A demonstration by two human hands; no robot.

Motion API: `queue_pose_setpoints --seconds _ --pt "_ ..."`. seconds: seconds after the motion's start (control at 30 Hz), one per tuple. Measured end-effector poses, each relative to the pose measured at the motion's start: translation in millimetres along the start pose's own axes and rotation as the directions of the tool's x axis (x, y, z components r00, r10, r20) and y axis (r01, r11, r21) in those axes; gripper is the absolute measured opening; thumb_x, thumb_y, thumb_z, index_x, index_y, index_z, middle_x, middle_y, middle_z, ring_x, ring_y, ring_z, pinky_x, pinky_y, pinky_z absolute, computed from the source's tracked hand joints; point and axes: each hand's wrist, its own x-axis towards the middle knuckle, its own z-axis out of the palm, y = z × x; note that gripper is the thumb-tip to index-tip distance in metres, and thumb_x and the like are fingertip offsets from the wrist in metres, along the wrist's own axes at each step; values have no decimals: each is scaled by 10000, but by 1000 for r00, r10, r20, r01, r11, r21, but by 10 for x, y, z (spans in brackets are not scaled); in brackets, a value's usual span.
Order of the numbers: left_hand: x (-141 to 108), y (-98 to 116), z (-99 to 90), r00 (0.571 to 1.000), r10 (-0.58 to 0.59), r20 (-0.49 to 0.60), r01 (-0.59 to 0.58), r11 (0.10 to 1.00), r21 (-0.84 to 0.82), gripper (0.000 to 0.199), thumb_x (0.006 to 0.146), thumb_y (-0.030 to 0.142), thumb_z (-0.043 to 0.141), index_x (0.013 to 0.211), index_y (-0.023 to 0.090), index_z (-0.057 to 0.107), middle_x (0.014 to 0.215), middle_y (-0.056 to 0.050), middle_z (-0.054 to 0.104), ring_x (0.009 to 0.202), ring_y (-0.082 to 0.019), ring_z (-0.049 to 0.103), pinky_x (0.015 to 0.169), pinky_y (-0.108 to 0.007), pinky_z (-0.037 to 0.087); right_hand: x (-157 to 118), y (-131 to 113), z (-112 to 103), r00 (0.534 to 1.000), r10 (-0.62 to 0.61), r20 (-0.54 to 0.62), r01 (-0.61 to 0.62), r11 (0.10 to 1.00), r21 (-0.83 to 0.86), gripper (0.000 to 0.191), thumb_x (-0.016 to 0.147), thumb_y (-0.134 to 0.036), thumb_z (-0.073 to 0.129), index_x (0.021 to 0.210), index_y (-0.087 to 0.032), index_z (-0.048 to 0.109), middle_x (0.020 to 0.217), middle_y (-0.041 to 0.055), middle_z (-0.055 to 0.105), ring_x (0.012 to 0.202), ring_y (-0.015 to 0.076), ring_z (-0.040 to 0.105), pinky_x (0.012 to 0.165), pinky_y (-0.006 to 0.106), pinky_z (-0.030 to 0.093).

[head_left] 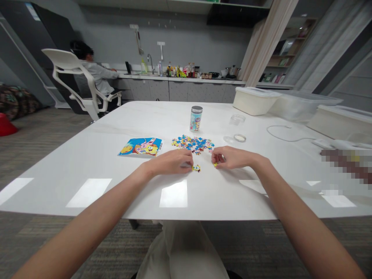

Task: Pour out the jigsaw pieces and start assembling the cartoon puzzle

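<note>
My left hand (pixel 178 161) rests on the white table with its fingers closed at the left edge of a few joined yellow jigsaw pieces (pixel 197 168). To the right, my right hand (pixel 228 157) pinches a small yellow jigsaw piece (pixel 215 165) just above or on the tabletop, apart from the joined pieces. Beyond both hands spreads a heap of loose jigsaw pieces (pixel 193 143) in blue, yellow and pink. A picture sheet (pixel 141 147) with a yellow cartoon figure lies left of the heap. Behind it stands a printed can (pixel 195 119) with a silver lid.
A clear plastic lid (pixel 237 119) and a round ring-like lid (pixel 240 138) lie right of the heap. A white cable (pixel 280 137) curls farther right, near storage boxes (pixel 255 101). A person (pixel 100 75) sits on a white chair (pixel 87 83) by the kitchen counter.
</note>
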Motion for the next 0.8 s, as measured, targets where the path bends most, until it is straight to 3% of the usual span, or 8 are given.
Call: queue_pose_setpoints --seconds 0.17,0.5,0.8 --pt "-3 -2 4 1000 4 -2 -4 1000 -4 102 869 183 585 920 191 673 975 -48 631 890 -153 595 813 -261 453 23 -79 32 997 -78 -17 78 997 -15 103 734 -179 570 835 -181 588 805 29 618 696 149 541 640 269 428" --pt "10 5 4 1000 7 0 -7 1000 -10 101 875 190 580 910 187 676 975 -55 635 901 -163 594 825 -268 451 51 -107 63 990 -119 -78 117 993 -27 146 740 -120 547 855 -190 603 712 1 588 644 140 526 593 247 393" --pt "5 18 -1 1000 0 3 0 1000 -10 109 870 172 589 929 186 680 993 -53 639 899 -158 595 822 -260 449 94 -103 70 985 -121 -120 125 992 33 257 756 -114 528 903 -187 726 871 34 737 738 150 632 665 245 442"
